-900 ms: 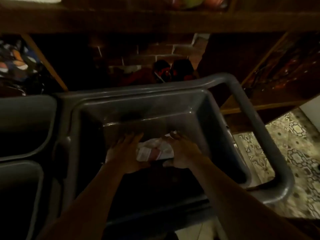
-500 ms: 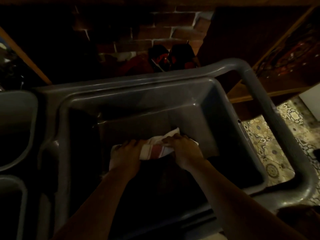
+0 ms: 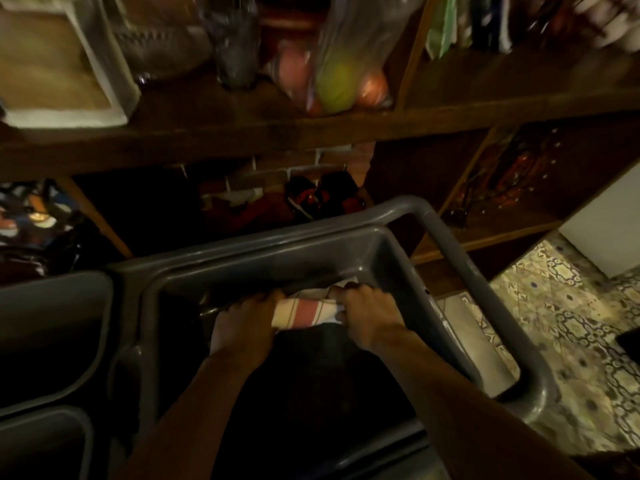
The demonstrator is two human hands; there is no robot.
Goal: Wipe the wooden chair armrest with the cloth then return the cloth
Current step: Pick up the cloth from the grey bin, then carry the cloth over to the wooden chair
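A cream cloth (image 3: pixel 304 312) with a red stripe is stretched between my two hands. My left hand (image 3: pixel 242 323) grips its left end and my right hand (image 3: pixel 367 315) grips its right end. Both hands hold it inside a grey plastic tub (image 3: pixel 263 268), close to the tub's far wall. No wooden chair armrest shows in this view.
The tub sits in a grey cart with a rounded handle (image 3: pixel 485 282) on the right. A second grey bin (image 3: pixel 52 334) lies to the left. A dark wooden shelf (image 3: pixel 311 129) overhead carries fruit (image 3: pixel 336 84), glass jars and a tray. Patterned floor tiles (image 3: pixel 571 323) lie to the right.
The cloth has been gathered and lifted from the tub's bottom toward the far wall, both hands closing on its ends. The view has tilted up, showing the shelf.
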